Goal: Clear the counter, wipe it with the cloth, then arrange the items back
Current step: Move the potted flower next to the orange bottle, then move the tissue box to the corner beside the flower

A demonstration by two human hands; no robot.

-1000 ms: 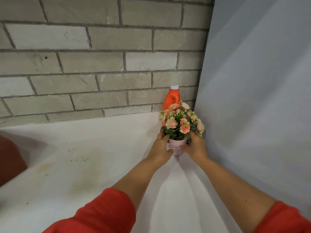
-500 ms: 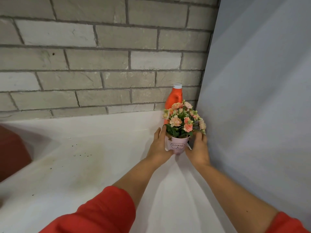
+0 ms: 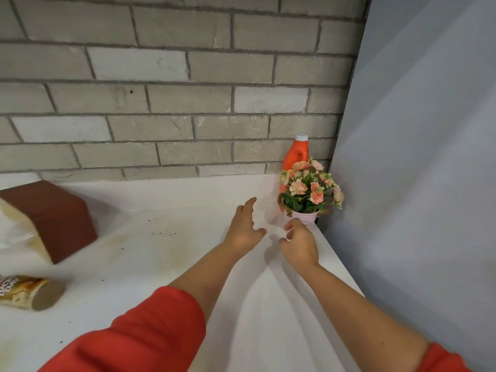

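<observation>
Both hands hover empty above the counter (image 3: 188,200). Left hand (image 3: 245,229): fingers spread and relaxed. Right hand (image 3: 300,244): fingers loosely curled, gripping nothing; whether a fingertip touches the flower pot (image 3: 308,220) cannot be told. This small pink pot stands just beyond the right hand's fingertips, an orange bottle (image 3: 296,159) directly behind it. Judged light, stiff and smooth, yet top-heavy under its soft blooms (image 3: 308,186), it is best held round its wall below the rim, never by the stems. Well to the left hand's left lie a brown box (image 3: 53,218) and a tipped can (image 3: 29,292).
</observation>
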